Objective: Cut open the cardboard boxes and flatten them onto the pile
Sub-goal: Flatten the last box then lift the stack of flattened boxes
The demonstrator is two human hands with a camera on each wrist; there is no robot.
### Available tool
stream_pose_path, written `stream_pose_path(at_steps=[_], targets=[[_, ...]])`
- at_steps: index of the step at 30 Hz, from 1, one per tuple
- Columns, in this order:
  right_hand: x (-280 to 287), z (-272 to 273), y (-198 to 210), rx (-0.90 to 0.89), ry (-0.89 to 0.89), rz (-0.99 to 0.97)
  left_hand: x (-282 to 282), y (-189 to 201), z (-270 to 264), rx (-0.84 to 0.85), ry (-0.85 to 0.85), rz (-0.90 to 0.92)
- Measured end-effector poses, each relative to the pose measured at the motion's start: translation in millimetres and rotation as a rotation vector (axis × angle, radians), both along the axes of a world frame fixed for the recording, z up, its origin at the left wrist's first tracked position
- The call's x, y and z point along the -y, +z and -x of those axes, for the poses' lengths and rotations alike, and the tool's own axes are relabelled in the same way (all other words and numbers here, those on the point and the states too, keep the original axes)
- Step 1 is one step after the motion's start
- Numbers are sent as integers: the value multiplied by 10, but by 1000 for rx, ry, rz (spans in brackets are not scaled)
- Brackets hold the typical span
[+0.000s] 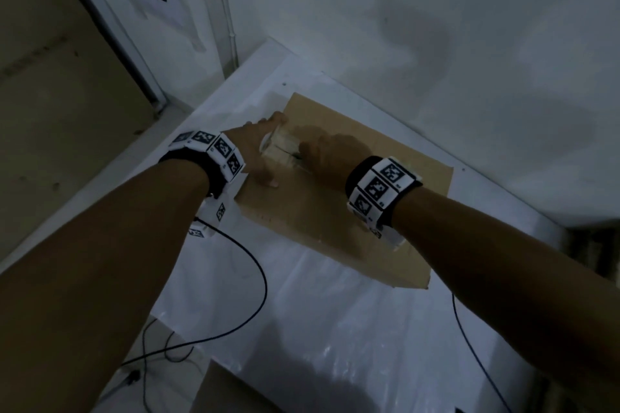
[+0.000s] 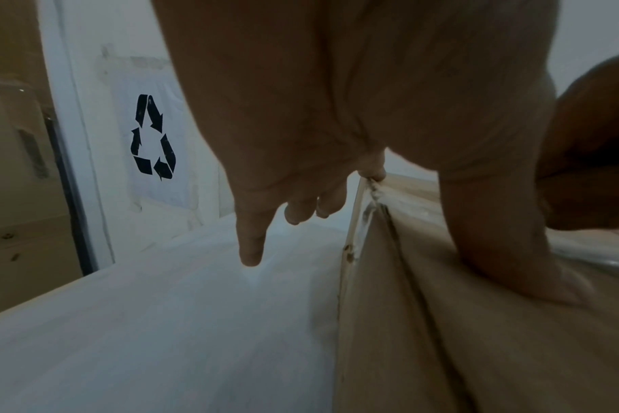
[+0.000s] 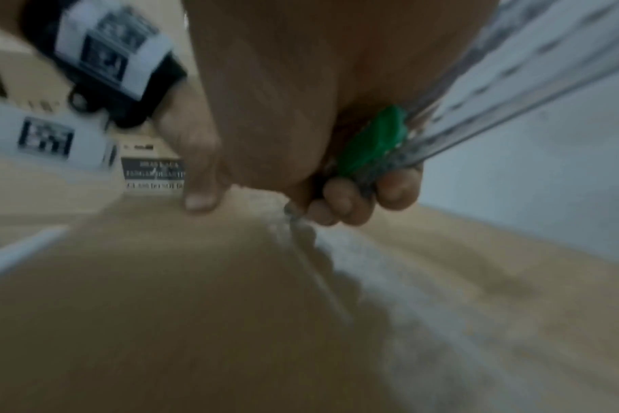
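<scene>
A brown cardboard box (image 1: 335,218) lies on the white table (image 1: 302,312), a clear tape seam (image 1: 281,144) running along its top. My left hand (image 1: 265,151) braces the box's left edge. Its thumb (image 2: 513,251) presses flat on the top face, and its straight fingers (image 2: 251,246) hang down beside the box's side (image 2: 371,335). My right hand (image 1: 332,154) grips a green cutter (image 3: 371,139). The blade tip (image 3: 293,215) sits in the tape seam on the blurred box top (image 3: 159,307). In the head view only a sliver of the cutter (image 1: 297,155) shows.
A second piece of cardboard (image 1: 235,392) lies at the table's near edge. Black cables (image 1: 255,278) trail across the table from both wrists. A recycling sign (image 2: 154,137) hangs on the wall to the left, next to tall brown cardboard (image 1: 50,77). White walls close the corner behind.
</scene>
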State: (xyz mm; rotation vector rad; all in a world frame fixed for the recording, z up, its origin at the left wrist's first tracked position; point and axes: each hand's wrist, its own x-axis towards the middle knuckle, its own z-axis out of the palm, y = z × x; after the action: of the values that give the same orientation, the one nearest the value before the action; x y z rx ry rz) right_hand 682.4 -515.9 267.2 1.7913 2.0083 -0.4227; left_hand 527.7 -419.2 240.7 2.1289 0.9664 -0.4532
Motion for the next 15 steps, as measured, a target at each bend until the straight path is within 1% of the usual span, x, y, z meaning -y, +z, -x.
stream_pose_path(at_steps=[4, 7, 9, 11, 12, 13, 15], targets=[[71, 31, -17, 36, 1, 23, 25, 47, -24, -3, -17, -5], [252, -156, 55, 85, -5, 86, 40, 34, -28, -14, -29, -12], [393, -296, 102, 80, -39, 116, -5, -8, -42, -42, -28, -39], [463, -353, 107, 81, -56, 83, -54, -38, -89, -113, -38, -63], [468, -348, 100, 84, -60, 69, -37, -66, -117, -144, -49, -105], [478, -331, 89, 88, -56, 54, 22, -50, -178, -135, -84, -136], [507, -307, 48, 78, -54, 14, 248, -45, -320, 31, -144, -76]])
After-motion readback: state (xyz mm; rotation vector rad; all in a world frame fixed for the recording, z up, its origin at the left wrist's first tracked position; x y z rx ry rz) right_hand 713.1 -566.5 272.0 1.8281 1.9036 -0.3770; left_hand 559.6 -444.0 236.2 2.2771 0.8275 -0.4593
